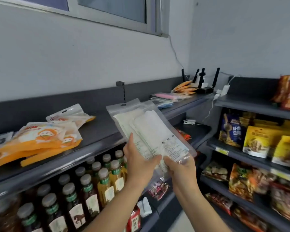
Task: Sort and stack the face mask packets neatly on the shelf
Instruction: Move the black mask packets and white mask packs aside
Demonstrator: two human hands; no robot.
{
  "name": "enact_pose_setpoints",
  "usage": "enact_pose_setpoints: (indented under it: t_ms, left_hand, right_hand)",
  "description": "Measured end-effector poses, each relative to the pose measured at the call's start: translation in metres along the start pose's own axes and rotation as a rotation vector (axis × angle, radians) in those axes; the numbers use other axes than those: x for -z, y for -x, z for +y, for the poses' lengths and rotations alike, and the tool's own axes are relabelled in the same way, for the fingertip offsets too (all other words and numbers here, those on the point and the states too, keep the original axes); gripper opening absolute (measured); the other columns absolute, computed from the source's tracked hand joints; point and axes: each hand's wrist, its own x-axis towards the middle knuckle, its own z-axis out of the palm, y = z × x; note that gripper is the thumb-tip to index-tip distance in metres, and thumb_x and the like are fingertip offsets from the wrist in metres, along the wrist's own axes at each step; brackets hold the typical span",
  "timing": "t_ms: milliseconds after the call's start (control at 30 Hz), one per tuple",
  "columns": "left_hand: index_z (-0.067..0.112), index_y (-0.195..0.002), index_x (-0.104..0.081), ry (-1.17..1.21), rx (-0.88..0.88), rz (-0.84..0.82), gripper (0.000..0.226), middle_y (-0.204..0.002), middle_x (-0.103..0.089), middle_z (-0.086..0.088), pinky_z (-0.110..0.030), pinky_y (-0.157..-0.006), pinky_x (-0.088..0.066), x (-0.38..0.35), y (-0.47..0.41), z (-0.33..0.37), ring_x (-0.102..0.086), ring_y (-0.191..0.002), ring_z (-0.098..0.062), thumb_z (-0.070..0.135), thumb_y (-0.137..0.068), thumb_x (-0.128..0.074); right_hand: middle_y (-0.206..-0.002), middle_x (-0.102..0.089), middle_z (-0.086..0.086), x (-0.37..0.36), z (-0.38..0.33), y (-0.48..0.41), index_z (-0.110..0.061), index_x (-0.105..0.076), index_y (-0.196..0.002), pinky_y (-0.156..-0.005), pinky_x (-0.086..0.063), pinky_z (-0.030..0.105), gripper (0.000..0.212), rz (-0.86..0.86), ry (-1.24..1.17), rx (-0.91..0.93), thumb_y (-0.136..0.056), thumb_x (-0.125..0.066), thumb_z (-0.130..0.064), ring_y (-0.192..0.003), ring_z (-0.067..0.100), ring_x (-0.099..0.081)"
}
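Holding clear face mask packets [151, 131] up in front of the shelf [104, 124], I have my left hand [139, 164] curled round their lower left edge and my right hand [182, 168] pinching the bottom corner. Orange packets [40, 141] lie on the shelf, left.

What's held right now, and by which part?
A fanned bunch of clear plastic packets of white face masks, held at its bottom end: left-hand grip on the lower left edge, right-hand grip on the lower right.
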Motion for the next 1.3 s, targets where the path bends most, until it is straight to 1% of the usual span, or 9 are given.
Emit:
enact_pose_setpoints:
  t_ms: [100,267,400,467,600,800,1000,1167,1300]
  left_hand:
    - [0.037,-0.146,-0.016,0.083,0.033,-0.053,0.102,-0.145,-0.025,0.006,-0.037,-0.112,-0.033,-0.03,0.007,-0.002,-0.032,-0.131,-0.009,0.001,-0.072,-0.077]
    - [0.055,-0.137,-0.02,0.104,0.015,-0.181,0.102,-0.151,-0.024,0.012,-0.046,-0.112,-0.032,-0.059,0.01,-0.002,-0.028,-0.137,-0.011,-0.001,-0.072,-0.076]
    - [0.052,-0.138,-0.017,-0.007,-0.081,-0.324,0.097,-0.151,-0.016,0.019,-0.027,-0.109,-0.017,-0.069,0.011,-0.004,-0.016,-0.132,0.003,0.005,-0.077,-0.075]
    - [0.056,-0.133,-0.017,-0.038,-0.102,-0.375,0.096,-0.15,-0.016,0.021,-0.024,-0.108,-0.016,-0.08,0.01,-0.008,-0.015,-0.132,0.005,0.005,-0.077,-0.075]
    - [0.064,-0.126,-0.011,-0.009,-0.074,-0.47,0.097,-0.147,-0.013,0.027,-0.032,-0.114,-0.016,-0.099,0.002,-0.017,-0.013,-0.136,0.003,0.004,-0.079,-0.072]
    - [0.059,-0.138,0.009,0.135,0.041,-0.529,0.114,-0.148,-0.018,0.022,-0.041,-0.113,-0.021,-0.125,-0.046,-0.031,-0.022,-0.136,-0.003,0.001,-0.079,-0.07]
    - [0.046,-0.144,-0.013,0.094,0.004,-0.472,0.098,-0.147,-0.031,0.017,-0.046,-0.112,-0.032,-0.164,-0.124,-0.045,-0.032,-0.136,-0.008,0.011,-0.077,-0.075]
    - [0.034,-0.15,0.002,-0.051,-0.105,-0.544,0.091,-0.158,-0.007,0.013,-0.037,-0.118,-0.014,-0.2,-0.189,-0.044,-0.01,-0.145,-0.009,0.02,-0.088,-0.063]
    - [0.023,-0.147,0.022,-0.194,-0.188,-0.578,0.088,-0.158,0.015,0.006,-0.03,-0.114,0.002,-0.226,-0.222,-0.032,0.01,-0.145,-0.012,0.025,-0.096,-0.05]
  right_hand:
    - [-0.107,-0.068,0.019,0.038,-0.01,-0.008,-0.007,-0.046,-0.125,-0.071,-0.058,0.048,0.063,0.036,0.032,0.059,-0.072,-0.069,0.016,-0.091,0.037,-0.068]
    - [-0.122,-0.057,0.006,0.092,-0.038,-0.017,-0.033,-0.024,-0.144,-0.08,-0.055,0.038,0.101,0.175,0.077,0.047,-0.068,-0.078,0.005,-0.098,0.025,-0.065]
    - [-0.117,-0.058,0.0,0.124,-0.056,-0.03,-0.024,-0.032,-0.143,-0.069,-0.051,0.025,0.08,0.153,0.405,0.166,-0.077,-0.075,-0.01,-0.097,0.014,-0.061]
    - [-0.121,-0.058,-0.002,0.133,-0.055,-0.037,-0.028,-0.037,-0.14,-0.076,-0.056,0.033,0.07,0.084,0.542,0.191,-0.081,-0.072,-0.018,-0.101,0.014,-0.061]
    - [-0.134,-0.053,-0.008,0.14,-0.047,-0.048,-0.035,-0.029,-0.143,-0.091,-0.053,0.044,0.081,0.03,0.601,0.169,-0.076,-0.074,-0.032,-0.113,0.017,-0.059]
    - [-0.105,-0.058,-0.023,0.14,-0.051,-0.093,-0.03,-0.029,-0.145,-0.074,-0.057,0.026,0.084,-0.01,0.599,0.165,-0.077,-0.076,-0.016,-0.095,0.007,-0.065]
    - [-0.134,-0.054,-0.003,0.126,-0.051,-0.171,-0.041,-0.024,-0.144,-0.089,-0.054,0.045,0.099,0.056,0.643,0.168,-0.068,-0.082,-0.013,-0.109,0.019,-0.063]
    - [-0.117,-0.066,0.0,0.114,-0.058,-0.233,-0.041,-0.029,-0.141,-0.079,-0.058,0.045,0.093,0.124,0.618,0.217,-0.071,-0.077,0.0,-0.094,0.018,-0.069]
    - [-0.131,-0.056,-0.012,0.102,-0.065,-0.262,-0.04,-0.032,-0.142,-0.092,-0.053,0.038,0.086,0.199,0.705,0.331,-0.075,-0.075,-0.005,-0.109,0.007,-0.061]
